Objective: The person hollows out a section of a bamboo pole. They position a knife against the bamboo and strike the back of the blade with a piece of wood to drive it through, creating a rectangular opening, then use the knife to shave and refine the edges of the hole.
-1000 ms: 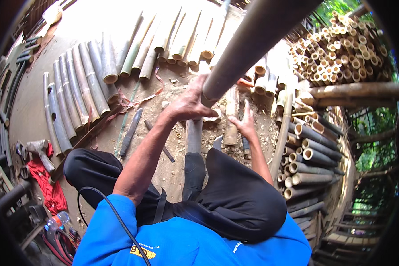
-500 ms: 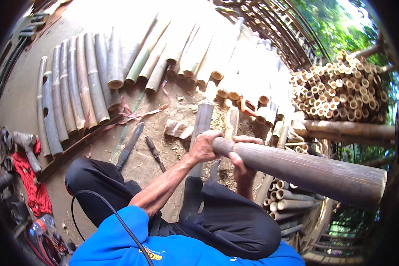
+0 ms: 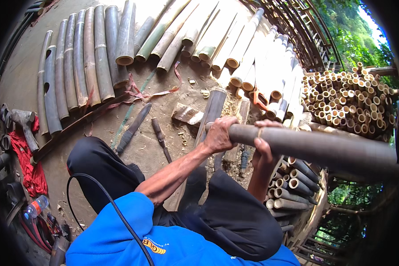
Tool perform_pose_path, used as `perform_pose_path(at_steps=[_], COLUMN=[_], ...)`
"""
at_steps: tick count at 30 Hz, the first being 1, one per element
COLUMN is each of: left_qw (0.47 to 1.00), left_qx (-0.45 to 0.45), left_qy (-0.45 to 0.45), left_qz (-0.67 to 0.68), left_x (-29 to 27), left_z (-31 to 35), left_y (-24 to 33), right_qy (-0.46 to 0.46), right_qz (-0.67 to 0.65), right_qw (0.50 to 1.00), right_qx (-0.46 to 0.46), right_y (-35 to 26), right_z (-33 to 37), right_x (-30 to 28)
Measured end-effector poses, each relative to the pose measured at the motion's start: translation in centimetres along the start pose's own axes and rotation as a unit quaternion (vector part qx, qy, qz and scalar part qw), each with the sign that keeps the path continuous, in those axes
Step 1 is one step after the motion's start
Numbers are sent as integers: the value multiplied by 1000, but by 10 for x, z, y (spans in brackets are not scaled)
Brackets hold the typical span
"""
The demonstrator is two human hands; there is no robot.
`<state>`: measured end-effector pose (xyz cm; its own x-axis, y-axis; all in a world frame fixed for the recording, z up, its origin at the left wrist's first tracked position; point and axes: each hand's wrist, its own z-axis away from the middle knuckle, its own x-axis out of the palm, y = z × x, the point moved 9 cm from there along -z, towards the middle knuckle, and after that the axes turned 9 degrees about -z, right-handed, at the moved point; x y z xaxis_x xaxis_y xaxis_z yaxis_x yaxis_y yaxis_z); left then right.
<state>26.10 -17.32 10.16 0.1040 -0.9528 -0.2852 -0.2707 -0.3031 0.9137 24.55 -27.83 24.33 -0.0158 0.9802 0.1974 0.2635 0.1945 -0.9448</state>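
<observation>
Bamboo pole: a thick dark bamboo pole [image 3: 314, 148] lies nearly level across the right of the view, its near end over the person's knees and its far end running out to the right edge; held up off the ground, it can be turned or shifted freely.
Left hand: the left hand [image 3: 219, 134] is wrapped over the cut end of the pole, fingers curled round it, likely to steer that end.
Right hand: the right hand [image 3: 262, 146] clasps the pole just right of the left hand, thumb over the top, sharing the load close to the end.
Upright block: a short bamboo post [image 3: 213, 108] stands just beyond the hands amid chips, seemingly a work rest.
Tools: a sheathed blade [image 3: 134, 127] and a wooden-handled knife [image 3: 161, 137] lie on the ground left of the hands, within reach.
Stock: split bamboo halves [image 3: 82, 62] lie side by side far left; round cut poles [image 3: 354, 104] are stacked end-on at right.
Left edge: a hammer [image 3: 25, 126] rests on red cloth [image 3: 29, 166].
</observation>
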Motion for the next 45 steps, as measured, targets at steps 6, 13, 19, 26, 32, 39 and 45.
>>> perform_pose_path(at_steps=[6,13,19,26,32,39,45], left_qw=[991,970,952,918,908,833,870], left_qx=[58,48,-285,-387,-414,-537,-446], left_qy=[-100,-237,-73,-78,-27,66,-38], left_qz=[68,19,84,28,57,116,-208], left_x=[48,34,-52,-50,-28,9,56], left_z=[1,1,30,102,108,151,158], left_y=[151,96,-64,-139,-131,-180,-129], right_qy=[2,66,176,200,146,-38,80], right_qz=[19,298,468,562,721,537,371], right_qw=[996,951,848,775,662,801,902], right_qx=[-93,43,175,209,140,263,208], right_y=[-148,-86,63,139,105,15,-104], right_z=[-30,-33,122,187,180,267,292], right_x=[-47,-170,-370,-422,-373,-257,-257])
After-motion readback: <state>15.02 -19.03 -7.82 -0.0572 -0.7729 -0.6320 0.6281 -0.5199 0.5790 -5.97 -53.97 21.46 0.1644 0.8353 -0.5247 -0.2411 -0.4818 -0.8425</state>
